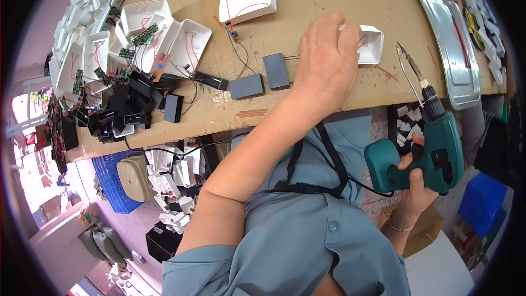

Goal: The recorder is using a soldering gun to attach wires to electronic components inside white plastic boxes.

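My right hand (421, 185) grips a green pistol-shaped soldering gun (450, 151) by its handle, at the table's front edge. The gun's thin metal tip (410, 61) points up and away, with a curved wire-feed tube beside it. My left hand (330, 60) is closed over the left part of a small white plastic box (373, 48), palm down. Inside that box a bit of red wire shows; its left end and my fingertips are hidden. Just left of my left hand lie a dark grey block (275, 71) with leads and a second grey block (246, 86).
Another white box (249, 1) with red wires sits farther back. At left are white boxes (192, 44) with green circuit boards (145, 35) and a heap of black parts (129, 98). A metal tray (460, 79) stands at right. White parts (87, 16) are piled far left.
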`<state>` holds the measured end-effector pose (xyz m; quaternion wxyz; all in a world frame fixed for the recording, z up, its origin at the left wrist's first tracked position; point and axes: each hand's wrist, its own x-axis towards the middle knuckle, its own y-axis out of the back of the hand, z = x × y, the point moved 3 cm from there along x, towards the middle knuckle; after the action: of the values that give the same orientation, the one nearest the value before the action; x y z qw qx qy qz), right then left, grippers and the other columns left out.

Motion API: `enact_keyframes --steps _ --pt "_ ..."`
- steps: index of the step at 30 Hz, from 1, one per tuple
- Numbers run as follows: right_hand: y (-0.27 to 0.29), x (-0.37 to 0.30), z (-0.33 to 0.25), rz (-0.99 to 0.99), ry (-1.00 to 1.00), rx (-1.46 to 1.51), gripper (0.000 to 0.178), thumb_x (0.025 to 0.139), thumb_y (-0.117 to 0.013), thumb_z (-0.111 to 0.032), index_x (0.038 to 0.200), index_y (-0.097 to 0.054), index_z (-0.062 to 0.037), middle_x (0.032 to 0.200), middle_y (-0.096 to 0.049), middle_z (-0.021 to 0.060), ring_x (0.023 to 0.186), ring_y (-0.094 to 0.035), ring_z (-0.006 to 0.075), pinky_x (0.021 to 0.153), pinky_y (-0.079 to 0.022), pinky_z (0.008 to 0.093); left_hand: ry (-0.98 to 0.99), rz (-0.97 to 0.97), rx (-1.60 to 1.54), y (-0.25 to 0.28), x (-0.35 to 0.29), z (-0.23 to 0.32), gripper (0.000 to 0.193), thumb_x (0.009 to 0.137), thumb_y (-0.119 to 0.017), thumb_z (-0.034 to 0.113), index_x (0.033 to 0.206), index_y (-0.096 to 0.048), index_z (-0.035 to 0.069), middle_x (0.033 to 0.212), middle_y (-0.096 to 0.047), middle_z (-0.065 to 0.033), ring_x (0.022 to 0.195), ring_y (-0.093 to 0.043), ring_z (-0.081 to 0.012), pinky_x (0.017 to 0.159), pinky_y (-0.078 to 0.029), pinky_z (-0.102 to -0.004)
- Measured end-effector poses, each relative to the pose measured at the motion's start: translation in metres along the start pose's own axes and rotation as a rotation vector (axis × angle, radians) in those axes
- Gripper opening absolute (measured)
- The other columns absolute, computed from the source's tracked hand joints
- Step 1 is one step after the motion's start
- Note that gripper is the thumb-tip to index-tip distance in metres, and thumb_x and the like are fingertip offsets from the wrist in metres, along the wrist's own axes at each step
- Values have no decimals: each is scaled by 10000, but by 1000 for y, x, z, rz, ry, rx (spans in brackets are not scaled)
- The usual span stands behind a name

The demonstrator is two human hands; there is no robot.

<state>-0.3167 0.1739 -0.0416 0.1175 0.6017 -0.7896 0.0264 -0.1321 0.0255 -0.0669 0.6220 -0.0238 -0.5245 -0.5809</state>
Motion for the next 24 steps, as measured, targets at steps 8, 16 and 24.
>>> enact_keyframes --steps 8,16,24 --pt "0 7 -2 7 96 57 574 824 -629 -250 1219 -373 77 1116 -517 253 672 -556 148 563 -468 235 149 -73 -4 -34 31 4 290 687 -550 19 961 -474 -38 1053 -419 -208 970 -436 -355 791 -387 -427" --pt "15 4 3 5 82 197 661 815 -642 -294 1263 -324 73 1142 -500 263 671 -556 142 542 -466 226 151 102 389 86 40 -39 238 747 -562 110 955 -573 -5 911 -566 -182 850 -549 -341 750 -427 -433" --pt "-7 12 11 -97 12 357 697 819 -636 -301 1303 -272 43 1191 -463 262 690 -553 144 522 -456 212 600 -387 439 97 42 -105 226 785 -555 180 793 -646 -26 880 -598 -182 789 -572 -371 741 -454 -435"
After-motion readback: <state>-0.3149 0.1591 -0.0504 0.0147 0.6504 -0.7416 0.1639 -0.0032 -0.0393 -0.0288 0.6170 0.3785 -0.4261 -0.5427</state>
